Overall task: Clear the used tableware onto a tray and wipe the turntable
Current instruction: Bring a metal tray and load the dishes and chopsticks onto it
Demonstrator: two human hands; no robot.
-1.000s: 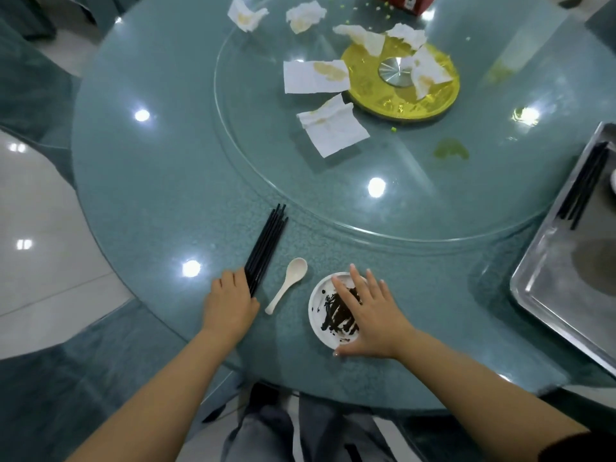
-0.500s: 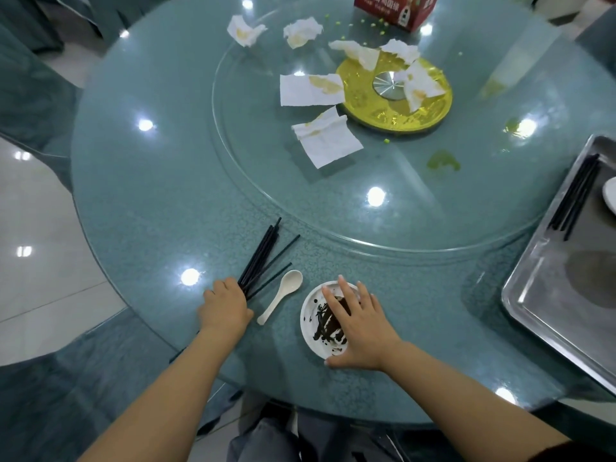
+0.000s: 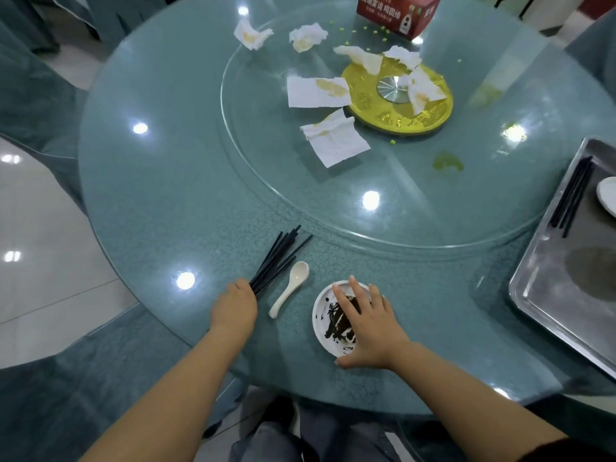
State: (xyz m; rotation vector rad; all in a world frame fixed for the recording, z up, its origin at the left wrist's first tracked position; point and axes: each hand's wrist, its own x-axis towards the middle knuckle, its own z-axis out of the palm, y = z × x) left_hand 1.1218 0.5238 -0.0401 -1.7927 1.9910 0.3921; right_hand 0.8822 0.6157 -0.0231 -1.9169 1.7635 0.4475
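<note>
With the left hand [image 3: 234, 308] closed on a fanned bundle of black chopsticks [image 3: 279, 261] and the right hand [image 3: 368, 325] spread flat over the sauce-smeared saucer [image 3: 325, 320] near the bench edge, loose sticks may slip or sauce smear fingers.

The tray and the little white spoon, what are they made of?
The tray looks like brushed steel: grey, with dull reflections and a shiny rolled rim. The spoon seems glazed ceramic, smooth, creamy and glossy, though it could be hard plastic.
</note>
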